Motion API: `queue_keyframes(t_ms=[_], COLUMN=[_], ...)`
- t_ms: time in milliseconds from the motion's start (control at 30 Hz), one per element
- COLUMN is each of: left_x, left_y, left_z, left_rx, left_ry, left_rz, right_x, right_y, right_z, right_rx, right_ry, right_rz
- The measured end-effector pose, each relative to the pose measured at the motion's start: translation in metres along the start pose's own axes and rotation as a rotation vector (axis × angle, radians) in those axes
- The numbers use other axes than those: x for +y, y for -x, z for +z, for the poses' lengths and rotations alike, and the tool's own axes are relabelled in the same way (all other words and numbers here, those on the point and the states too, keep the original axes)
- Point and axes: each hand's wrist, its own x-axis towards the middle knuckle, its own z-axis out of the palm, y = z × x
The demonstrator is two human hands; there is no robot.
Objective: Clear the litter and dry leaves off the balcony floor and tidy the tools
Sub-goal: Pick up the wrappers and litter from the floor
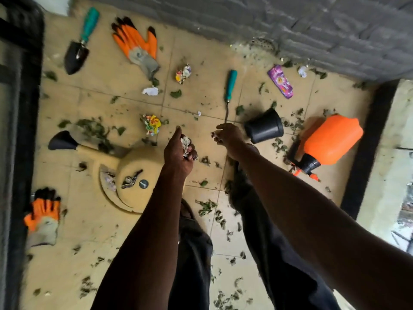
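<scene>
Floor: beige balcony tiles [107, 86], grey wall along the top, dark frames at both sides.
View: head camera only, looking straight down past both forearms and dark trousers.
Left hand [178, 151]: fingers curled round a crumpled paper wad [185, 143], held above the tiles.
Right hand [228, 136]: fingers curled, a small pale scrap seemingly pinched at the fingertips; blurred, so hard to confirm.
Litter left: white paper scrap [150, 91], colourful wrapper ball [183, 73], second wrapper ball [152, 124], purple sachet [281, 81], small white scrap [302, 71] by the wall.
Dry leaves [93, 128]: scattered over nearly every tile, thickest beside the watering can and around the feet; none gathered into a pile.
Tools untidied: trowel [78, 48], hand fork [229, 90], large orange glove [136, 44], second orange glove [43, 217], watering can [125, 173] tipped on its side, black pot [264, 128] on its side, orange sprayer [328, 142] lying down.
Progress: early by judgement; a handful of litter collected, most litter, all leaves and every tool still to do.
</scene>
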Motion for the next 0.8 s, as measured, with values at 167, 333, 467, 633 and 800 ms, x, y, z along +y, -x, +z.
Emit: queue_keyframes(t_ms=[167, 333, 467, 633, 800], left_x=[0.005, -0.012, -0.024, -0.035, -0.037], left_y=[-0.055, -0.116, -0.136, -0.134, -0.127], left_z=[0.001, -0.005, -0.003, 0.011, 0.037], left_rx=[0.071, 0.128, 0.157, 0.182, 0.178], left_ry=[0.027, 0.047, 0.026, -0.008, -0.057], left_rz=[0.062, 0.054, 0.047, 0.021, 0.009], right_x=[-0.001, -0.004, 0.001, 0.006, 0.007], right_y=[-0.073, -0.141, -0.166, -0.174, -0.169], right_z=[0.028, 0.061, 0.065, 0.046, 0.028], right_rx=[0.002, -0.120, -0.234, -0.240, -0.255], right_ry=[0.842, 1.146, 1.297, 1.207, 1.080], right_rz=[-0.330, -0.607, -0.764, -0.732, -0.657])
